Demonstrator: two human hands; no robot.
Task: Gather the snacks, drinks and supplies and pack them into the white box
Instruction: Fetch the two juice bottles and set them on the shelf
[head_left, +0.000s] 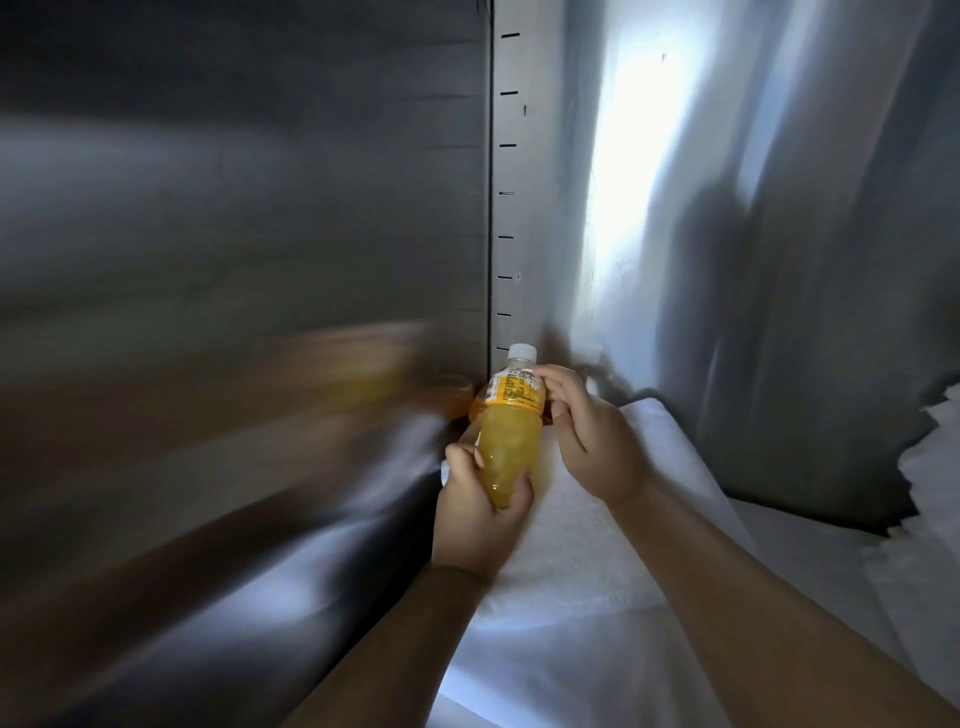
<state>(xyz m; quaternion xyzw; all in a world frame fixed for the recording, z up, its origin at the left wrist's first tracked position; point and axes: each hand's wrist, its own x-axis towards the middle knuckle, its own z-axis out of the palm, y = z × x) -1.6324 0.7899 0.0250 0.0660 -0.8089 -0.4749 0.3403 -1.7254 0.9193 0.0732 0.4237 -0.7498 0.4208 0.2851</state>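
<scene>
Both hands on the juice bottle (511, 441), cap (521, 353) up.
Left hand (480, 519) curls round the bottle's lower end; right hand (589, 434) pinches the label band above it. A white surface (597, 551) lies under both hands. Just beyond the bottle is a slotted upright (506, 208). Beyond the left hand sits an orange container (457, 397), too blurred to identify.

No text, brand or number is legible. The juice bottle (511, 441) carries a label (516, 391) round its shoulder: a white field with rows of small dark print, and an orange band along the lower edge. The print is too small and too blurred to be read.
</scene>
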